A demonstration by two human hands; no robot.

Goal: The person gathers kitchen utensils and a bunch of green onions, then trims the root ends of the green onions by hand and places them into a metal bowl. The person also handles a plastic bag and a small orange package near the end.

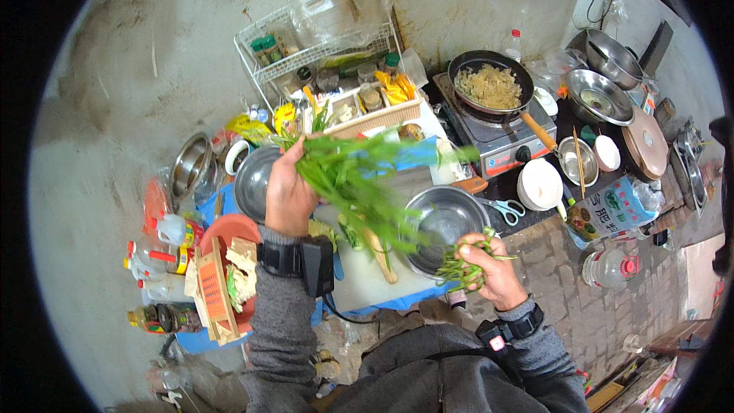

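My left hand (291, 192) grips a bunch of long leafy greens (355, 172) at one end; the leaves fan out to the right, blurred. In my right hand (492, 274) is a smaller clump of cut green stems (465, 268), held at the front right rim of a steel bowl (444, 218). A little water or shine shows in that bowl; I cannot tell which. Below the leaves lies a pale cutting board (355, 287), with a wooden handle (381, 258) and some chopped greens on it, partly hidden. Behind my left hand stands another steel bowl (258, 178).
A frying pan (490, 81) with shredded food sits on a gas stove (516, 137), its handle jutting front right. Light-blue scissors (507, 210) and white bowls (540, 183) lie right. A red basin (243, 229) holds a wooden grater (213, 287). Seasonings fill a wire rack (321, 54).
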